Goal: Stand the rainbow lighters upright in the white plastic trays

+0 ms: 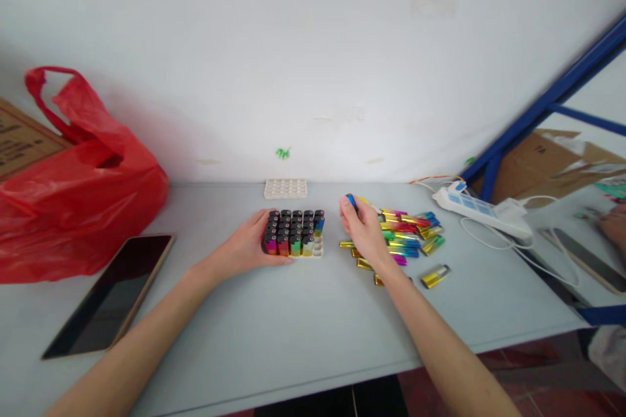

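My left hand (249, 242) curves around the left side of a white tray (317, 252) and steadies it, thumb along the front. Upright lighters (295, 244) with black tops fill most of its holes in rows; a few holes at the front right show bare. To the right, my right hand (362, 229) is closed around a blue lighter (351, 201), its end showing above the fingers. Beneath and beside that hand spreads a pile of shiny coloured lighters (403, 234), partly hidden by the hand and wrist. One yellow lighter (435, 276) lies apart in front of the pile.
A second white holed tray (285, 188) lies by the wall. On the left are a red plastic bag (98, 189), a cardboard box (24, 137) and a tablet (112, 293). A power strip (482, 212) with cables and a blue frame (538, 114) bound the right; another person's hand (615, 228) shows beyond.
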`<action>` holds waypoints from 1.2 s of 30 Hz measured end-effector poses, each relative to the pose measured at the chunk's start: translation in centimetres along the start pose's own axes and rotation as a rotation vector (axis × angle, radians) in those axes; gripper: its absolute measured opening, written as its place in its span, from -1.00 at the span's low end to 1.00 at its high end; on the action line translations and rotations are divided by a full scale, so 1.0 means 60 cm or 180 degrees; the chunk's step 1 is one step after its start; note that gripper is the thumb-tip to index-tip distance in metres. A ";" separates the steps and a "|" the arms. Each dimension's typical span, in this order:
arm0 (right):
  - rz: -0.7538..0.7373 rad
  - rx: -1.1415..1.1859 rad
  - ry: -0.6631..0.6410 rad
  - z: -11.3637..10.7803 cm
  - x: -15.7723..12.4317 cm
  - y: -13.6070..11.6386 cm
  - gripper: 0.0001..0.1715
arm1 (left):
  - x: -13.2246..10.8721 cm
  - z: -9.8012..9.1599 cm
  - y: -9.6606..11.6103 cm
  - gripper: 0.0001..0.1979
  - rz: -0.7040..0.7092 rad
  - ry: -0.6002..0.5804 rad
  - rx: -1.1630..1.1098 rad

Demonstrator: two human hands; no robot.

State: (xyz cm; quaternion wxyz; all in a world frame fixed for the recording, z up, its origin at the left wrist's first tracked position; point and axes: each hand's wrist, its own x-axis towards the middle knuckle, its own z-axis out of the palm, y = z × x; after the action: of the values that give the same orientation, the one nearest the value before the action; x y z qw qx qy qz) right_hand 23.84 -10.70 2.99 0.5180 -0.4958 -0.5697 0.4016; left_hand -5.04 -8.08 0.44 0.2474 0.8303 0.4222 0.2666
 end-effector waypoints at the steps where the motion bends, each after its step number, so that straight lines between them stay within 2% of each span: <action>1: -0.0076 -0.0191 0.0125 -0.002 -0.003 0.003 -0.30 | 0.000 0.000 0.000 -0.11 -0.0012 -0.0014 0.0012; 5: -0.0161 -0.0716 0.0404 -0.005 -0.013 0.000 -0.27 | -0.001 0.001 -0.004 -0.08 -0.0068 -0.0075 0.0037; 13: -0.0224 -0.0921 0.0523 0.011 -0.016 0.001 -0.47 | -0.001 0.001 -0.011 -0.07 -0.0025 -0.0049 0.0066; 20: -0.0292 -0.0937 0.0510 0.015 -0.020 -0.011 -0.34 | -0.002 -0.001 -0.002 -0.11 -0.0096 -0.0037 0.0075; 24: -0.0425 -0.1017 0.0527 0.019 -0.022 -0.009 -0.38 | -0.002 -0.001 -0.002 -0.08 -0.0135 0.0009 0.0057; 27: -0.0404 -0.1012 0.0467 0.021 -0.024 0.000 -0.48 | 0.000 0.001 -0.007 -0.07 -0.0158 -0.0009 0.0003; 31: -0.0370 -0.1025 0.0287 0.018 -0.026 0.002 -0.49 | 0.002 -0.002 -0.007 -0.12 -0.0134 -0.0063 -0.0010; 36: -0.0658 -0.1258 -0.0322 0.008 -0.026 -0.007 -0.58 | 0.004 -0.007 -0.002 -0.14 -0.0098 0.0002 0.0045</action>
State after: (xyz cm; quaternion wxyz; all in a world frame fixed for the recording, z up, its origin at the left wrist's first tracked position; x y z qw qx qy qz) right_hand 23.28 -12.25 3.04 0.4200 -0.5058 -0.7104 0.2513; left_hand -5.28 -7.75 0.71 0.2455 0.8254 0.4369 0.2600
